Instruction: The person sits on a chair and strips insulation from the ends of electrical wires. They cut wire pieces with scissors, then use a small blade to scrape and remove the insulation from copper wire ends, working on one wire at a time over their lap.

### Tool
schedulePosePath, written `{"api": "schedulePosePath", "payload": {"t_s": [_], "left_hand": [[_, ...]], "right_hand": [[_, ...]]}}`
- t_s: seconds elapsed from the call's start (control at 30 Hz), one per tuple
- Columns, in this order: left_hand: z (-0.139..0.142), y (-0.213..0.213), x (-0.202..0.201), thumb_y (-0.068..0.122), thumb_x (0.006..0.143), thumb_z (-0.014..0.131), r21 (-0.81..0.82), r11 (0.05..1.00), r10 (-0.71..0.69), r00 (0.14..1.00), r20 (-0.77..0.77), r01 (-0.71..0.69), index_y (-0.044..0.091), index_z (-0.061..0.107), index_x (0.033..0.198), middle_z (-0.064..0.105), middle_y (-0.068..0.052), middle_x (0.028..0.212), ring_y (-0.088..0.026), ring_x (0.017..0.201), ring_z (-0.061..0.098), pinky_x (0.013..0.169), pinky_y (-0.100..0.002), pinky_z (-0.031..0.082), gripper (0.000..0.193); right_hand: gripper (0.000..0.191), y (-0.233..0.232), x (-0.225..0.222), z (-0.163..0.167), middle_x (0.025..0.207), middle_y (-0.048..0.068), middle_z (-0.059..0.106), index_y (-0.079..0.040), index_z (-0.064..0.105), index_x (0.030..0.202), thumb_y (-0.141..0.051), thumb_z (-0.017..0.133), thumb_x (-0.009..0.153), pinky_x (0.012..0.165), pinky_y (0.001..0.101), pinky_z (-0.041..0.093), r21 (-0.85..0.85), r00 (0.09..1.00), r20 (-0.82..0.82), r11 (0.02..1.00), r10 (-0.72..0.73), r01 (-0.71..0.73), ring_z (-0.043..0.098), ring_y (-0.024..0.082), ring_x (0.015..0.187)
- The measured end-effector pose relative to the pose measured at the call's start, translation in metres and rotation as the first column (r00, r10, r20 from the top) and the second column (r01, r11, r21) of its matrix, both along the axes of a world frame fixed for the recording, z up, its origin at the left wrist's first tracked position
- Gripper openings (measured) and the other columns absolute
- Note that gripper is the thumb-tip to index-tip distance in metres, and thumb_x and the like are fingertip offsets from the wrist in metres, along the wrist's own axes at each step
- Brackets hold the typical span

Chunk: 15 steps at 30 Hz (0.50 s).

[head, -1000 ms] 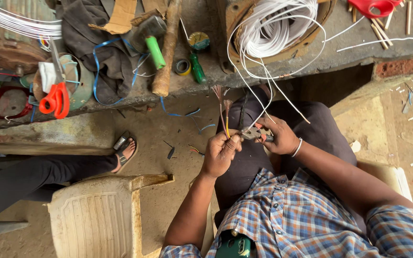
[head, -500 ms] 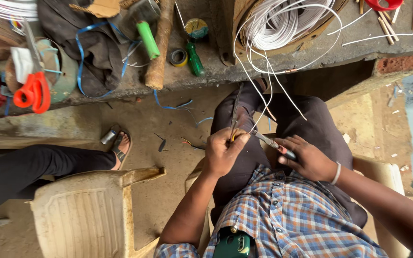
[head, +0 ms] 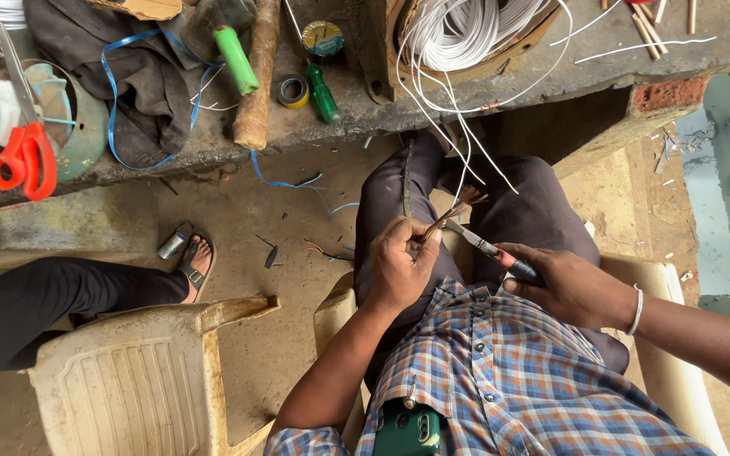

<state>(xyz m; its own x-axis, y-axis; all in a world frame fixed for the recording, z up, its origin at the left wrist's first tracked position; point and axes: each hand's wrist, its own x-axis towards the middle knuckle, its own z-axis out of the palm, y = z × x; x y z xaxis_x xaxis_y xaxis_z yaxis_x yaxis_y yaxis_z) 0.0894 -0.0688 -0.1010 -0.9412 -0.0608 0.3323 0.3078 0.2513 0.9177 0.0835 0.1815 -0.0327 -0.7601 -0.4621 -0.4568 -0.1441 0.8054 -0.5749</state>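
Two hands are seen at work over the lap of the seated person. The left hand (head: 399,268) is closed around a small bundle of thin wire ends (head: 443,221), which is held up just above the knees. The right hand (head: 563,283) is clamped on the dark handle of a slim tool (head: 479,245), and its metal tip is pointed at the wire ends, very near them or touching.

The step in hand is judged to be the stripping or cleaning of the wire ends. For the next move, a firm hold of the bundle and a careful, short stroke of the tip are needed, so that the strands are not cut.

The white wires (head: 458,143) are led down from a coil (head: 475,34) on the concrete ledge (head: 551,80). The exact kind of tool cannot be made out, and the contact point is too small to judge. The right forearm is cut off by the picture edge.
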Motion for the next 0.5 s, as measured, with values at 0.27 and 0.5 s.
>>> {"api": "schedulePosePath", "payload": {"t_s": [0.27,0.5], "left_hand": [[-0.002,0.006,0.0,0.01,0.094,0.074,-0.087,0.995,0.055,0.998,-0.031,-0.057,0.001,0.065,0.087,0.064,-0.007,0.081,-0.016,0.062,0.065,0.056,-0.03,0.052,0.014],[-0.003,0.001,-0.002,0.012,0.103,0.066,0.144,0.969,-0.189,0.978,-0.09,0.201,0.0,0.06,0.107,0.065,-0.009,0.101,-0.017,0.084,0.075,0.07,-0.027,0.062,0.013]], "right_hand": [[0.064,-0.006,0.005,0.002,0.113,0.014,0.073,-0.022,0.049,0.147,-0.052,0.063,0.092,0.091,0.0444,0.055,0.272,0.999,0.015,0.962,-0.029,0.024,0.07,0.034,0.108],[0.066,0.036,0.017,-0.038,0.118,0.021,0.071,-0.018,0.046,0.144,-0.054,0.061,0.091,0.086,0.0478,0.057,0.031,0.997,-0.029,0.997,-0.066,0.067,0.072,0.038,0.102]]}}
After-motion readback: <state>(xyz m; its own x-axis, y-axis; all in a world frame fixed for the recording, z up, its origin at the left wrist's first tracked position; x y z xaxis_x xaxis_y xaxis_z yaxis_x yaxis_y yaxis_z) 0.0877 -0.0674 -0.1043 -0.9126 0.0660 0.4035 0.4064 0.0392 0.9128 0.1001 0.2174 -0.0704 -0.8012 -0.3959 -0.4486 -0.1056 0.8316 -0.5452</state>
